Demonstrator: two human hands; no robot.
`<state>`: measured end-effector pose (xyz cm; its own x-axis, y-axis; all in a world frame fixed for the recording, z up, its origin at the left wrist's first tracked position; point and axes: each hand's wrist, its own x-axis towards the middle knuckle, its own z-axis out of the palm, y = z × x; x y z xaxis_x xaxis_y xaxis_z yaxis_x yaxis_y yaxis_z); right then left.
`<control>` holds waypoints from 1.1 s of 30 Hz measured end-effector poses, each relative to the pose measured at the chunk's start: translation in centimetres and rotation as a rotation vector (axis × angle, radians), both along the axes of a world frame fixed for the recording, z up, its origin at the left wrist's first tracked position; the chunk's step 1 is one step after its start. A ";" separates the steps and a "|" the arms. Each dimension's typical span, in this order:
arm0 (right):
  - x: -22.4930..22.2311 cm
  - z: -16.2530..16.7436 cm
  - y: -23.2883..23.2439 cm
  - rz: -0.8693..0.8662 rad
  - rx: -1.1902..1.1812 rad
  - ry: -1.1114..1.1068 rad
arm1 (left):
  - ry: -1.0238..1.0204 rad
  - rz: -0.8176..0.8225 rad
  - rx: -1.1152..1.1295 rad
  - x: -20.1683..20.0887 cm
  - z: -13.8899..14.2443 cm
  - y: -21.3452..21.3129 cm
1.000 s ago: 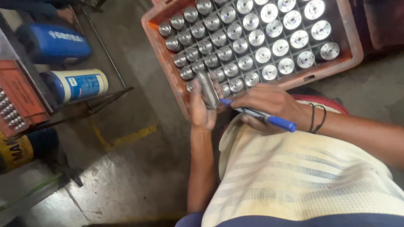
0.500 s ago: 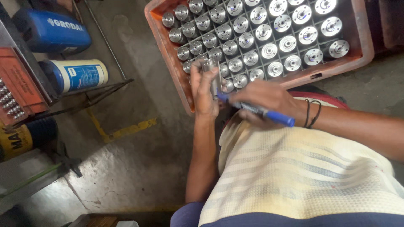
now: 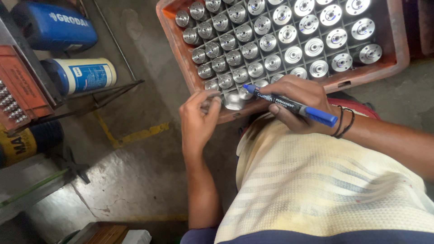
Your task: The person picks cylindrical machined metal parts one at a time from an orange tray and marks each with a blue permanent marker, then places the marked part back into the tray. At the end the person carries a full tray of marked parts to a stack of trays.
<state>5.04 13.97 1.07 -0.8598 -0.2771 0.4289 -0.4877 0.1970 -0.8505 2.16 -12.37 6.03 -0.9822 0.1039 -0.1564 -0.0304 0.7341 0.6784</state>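
Note:
An orange plastic crate (image 3: 181,54) with a grid of cells holds several shiny round metal parts (image 3: 266,43). My left hand (image 3: 199,119) grips one metal part (image 3: 233,100) at the crate's near edge, fingers curled on its left side. My right hand (image 3: 294,101) holds a blue marker pen (image 3: 289,105), its tip touching the top of that part. Black bands circle my right wrist. My striped cream shirt fills the lower right.
At the left lie a blue canister (image 3: 54,27) and a white-and-blue can (image 3: 83,74) behind a thin metal frame (image 3: 108,92). An orange tray (image 3: 20,90) with small parts sits at the far left. Concrete floor (image 3: 131,180) with a yellow line lies below.
The view has shifted down and right. My left hand has lowered the metal part to the crate's near edge, and the marker tip has come onto it.

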 end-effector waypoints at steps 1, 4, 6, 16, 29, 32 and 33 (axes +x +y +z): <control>0.0 0.1 0.0 -0.003 -0.005 -0.011 | -0.078 0.072 0.078 0.0 0.1 -0.2; -0.1 0.4 0.0 -0.001 0.000 -0.026 | -0.075 0.010 -0.253 -0.2 -0.2 -0.5; -0.2 0.5 0.0 0.003 0.008 -0.021 | -0.182 -0.049 -0.424 -0.2 -1.0 -0.7; 0.8 1.3 0.8 -0.010 0.008 -0.059 | -0.099 -0.284 -0.498 -1.5 -0.9 -2.7; 0.1 2.3 -1.2 0.188 0.136 0.202 | -0.315 0.360 1.341 0.4 -10.7 -0.1; -0.6 1.8 -1.8 0.158 0.169 0.178 | -0.253 0.336 1.220 0.9 -9.8 0.9; -0.7 1.6 -2.0 0.137 0.156 0.146 | -0.198 0.340 1.162 0.9 -9.3 1.4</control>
